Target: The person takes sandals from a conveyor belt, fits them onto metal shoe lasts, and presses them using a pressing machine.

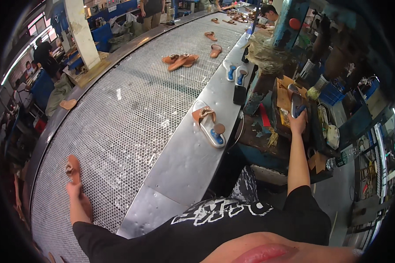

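Observation:
Over the left side of the mesh belt (131,109), my left hand (73,189) grips a brown slide sandal (73,165) by one end. Another brown piece, partly hidden, lies beside that forearm. My right arm reaches out to a worn machine at the right, where my right hand (298,123) is closed around the blue-topped end of a shoe last (297,104). A dark upper covers the far end of that last. Between my arms, a brown sandal upper (203,115) sits on a grey-and-blue last (213,133) with a round brown knob, resting on the metal ledge (180,162).
Two bare lasts (240,76) and a black phone (239,95) lie farther along the ledge. Several brown sandals (180,61) are spread over the belt. A tan sole (68,104) rests at its left edge. A blue post (289,24) rises beyond the machine; other people work farther off.

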Motion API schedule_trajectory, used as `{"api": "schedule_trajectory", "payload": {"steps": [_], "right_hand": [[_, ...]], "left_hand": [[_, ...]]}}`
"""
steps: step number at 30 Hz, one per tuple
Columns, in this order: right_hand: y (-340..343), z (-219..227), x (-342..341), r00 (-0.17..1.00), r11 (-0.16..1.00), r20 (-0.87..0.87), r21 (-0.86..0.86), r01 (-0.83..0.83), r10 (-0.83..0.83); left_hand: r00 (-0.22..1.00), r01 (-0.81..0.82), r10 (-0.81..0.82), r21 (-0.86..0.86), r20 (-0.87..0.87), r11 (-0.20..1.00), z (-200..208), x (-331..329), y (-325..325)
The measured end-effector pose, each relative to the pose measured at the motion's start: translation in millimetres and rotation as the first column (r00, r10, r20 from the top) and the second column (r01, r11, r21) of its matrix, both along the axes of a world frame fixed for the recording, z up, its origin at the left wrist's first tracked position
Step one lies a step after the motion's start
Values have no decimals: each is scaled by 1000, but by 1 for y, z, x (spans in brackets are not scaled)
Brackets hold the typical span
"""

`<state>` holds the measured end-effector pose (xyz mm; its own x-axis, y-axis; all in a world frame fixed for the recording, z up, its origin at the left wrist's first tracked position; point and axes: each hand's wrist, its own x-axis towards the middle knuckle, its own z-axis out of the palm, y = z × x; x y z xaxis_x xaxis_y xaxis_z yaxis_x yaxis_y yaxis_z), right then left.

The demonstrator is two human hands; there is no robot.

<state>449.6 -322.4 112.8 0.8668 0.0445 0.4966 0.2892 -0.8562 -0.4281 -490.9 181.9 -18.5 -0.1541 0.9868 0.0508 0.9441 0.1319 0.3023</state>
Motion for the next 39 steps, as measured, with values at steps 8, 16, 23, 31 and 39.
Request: {"api": "schedule_trajectory", "payload": {"steps": [8, 16, 23, 31, 39], "right_hand": [[2, -13, -91, 976, 909, 83, 357, -217, 200], [25, 20, -300, 644, 299, 151, 790, -534, 750], [15, 14, -329, 254, 121, 132, 616, -778, 958], [-15, -10, -324, -139, -98, -11, 655, -749, 990], [-10, 5, -324, 337, 170, 164, 618, -768, 927]], "left_hand": [[-609, 255, 24, 167, 793, 952, 81, 270, -174], [-204, 978, 743, 112, 638, 174, 144, 478, -349], [-427, 838, 748, -90, 508, 539, 110, 492, -301], [-424, 576, 343, -42, 838, 816, 89, 494, -269], [-227, 872, -86, 242, 970, 425, 119, 546, -397]]}}
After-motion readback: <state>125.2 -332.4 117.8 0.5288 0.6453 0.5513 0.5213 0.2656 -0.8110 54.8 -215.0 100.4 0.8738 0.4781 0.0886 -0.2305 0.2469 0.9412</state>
